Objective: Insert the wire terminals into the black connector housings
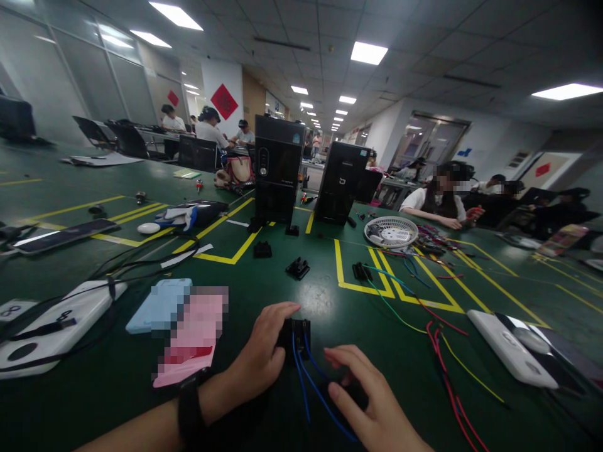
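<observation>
My left hand grips the side of a black plastic connector housing on the green work mat. Blue wires run from the housing toward me and pass beneath my right hand. That hand lies palm down with its fingers curved over a dark shape, partly hidden and possibly another connector. Whether the hand touches or holds the shape does not show. A black band circles my left wrist.
Red, yellow and green wires lie loose to the right. Farther out sit several black connectors, a round white fan grille and tangled parts. Two black computer towers stand beyond. White devices lie on both sides, and co-workers sit at the far end.
</observation>
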`<state>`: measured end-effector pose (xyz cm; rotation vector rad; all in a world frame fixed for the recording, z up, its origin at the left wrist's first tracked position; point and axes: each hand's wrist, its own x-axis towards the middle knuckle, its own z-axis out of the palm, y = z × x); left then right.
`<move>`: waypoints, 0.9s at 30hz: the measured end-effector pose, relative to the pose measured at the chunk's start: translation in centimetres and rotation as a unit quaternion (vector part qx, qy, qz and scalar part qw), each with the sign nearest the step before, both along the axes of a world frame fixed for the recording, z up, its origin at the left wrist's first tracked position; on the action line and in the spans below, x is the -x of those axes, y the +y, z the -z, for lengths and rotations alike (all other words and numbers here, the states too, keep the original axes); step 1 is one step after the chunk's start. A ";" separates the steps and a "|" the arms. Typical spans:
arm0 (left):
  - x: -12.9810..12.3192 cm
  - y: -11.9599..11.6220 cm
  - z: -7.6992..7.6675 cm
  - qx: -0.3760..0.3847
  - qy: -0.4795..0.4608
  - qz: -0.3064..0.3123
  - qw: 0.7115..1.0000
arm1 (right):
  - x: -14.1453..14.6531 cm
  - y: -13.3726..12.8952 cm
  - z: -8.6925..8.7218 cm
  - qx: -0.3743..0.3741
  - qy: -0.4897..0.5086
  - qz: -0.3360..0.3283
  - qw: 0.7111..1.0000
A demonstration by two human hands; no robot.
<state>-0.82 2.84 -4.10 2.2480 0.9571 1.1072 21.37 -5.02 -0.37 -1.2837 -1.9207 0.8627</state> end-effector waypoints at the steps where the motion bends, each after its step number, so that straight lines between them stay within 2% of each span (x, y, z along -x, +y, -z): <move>1: 0.0 0.0 -0.3 -0.008 -0.019 -0.008 1.000 | -0.1 0.0 0.1 0.002 0.016 0.008 1.000; 4: 0.0 -0.4 -1.2 -0.043 -0.061 -0.022 0.997 | -0.4 -0.1 0.4 0.022 0.072 0.024 0.997; 7: 0.1 -1.2 -2.0 -0.104 -0.050 0.012 0.993 | -0.7 -0.2 0.5 0.045 0.154 0.013 0.987; 10: 0.1 -2.1 -2.4 -0.170 0.008 0.085 0.982 | -0.9 -0.3 0.6 0.029 0.223 -0.048 0.973; 13: -0.1 -2.8 -2.6 -0.202 0.064 0.133 0.968 | -0.9 -0.4 1.2 0.027 0.274 -0.149 0.950; 17: -0.5 -3.3 -2.7 -0.204 0.091 0.158 0.962 | -1.0 -0.6 3.3 0.112 0.293 -0.242 0.918; 22: -0.8 -3.5 -3.4 -0.201 0.084 0.185 0.958 | -0.8 -0.6 5.2 0.208 0.293 -0.229 0.905; 27: -1.1 -3.9 -4.0 -0.167 0.093 0.224 0.956 | 0.8 -0.1 5.0 0.263 0.268 -0.231 0.898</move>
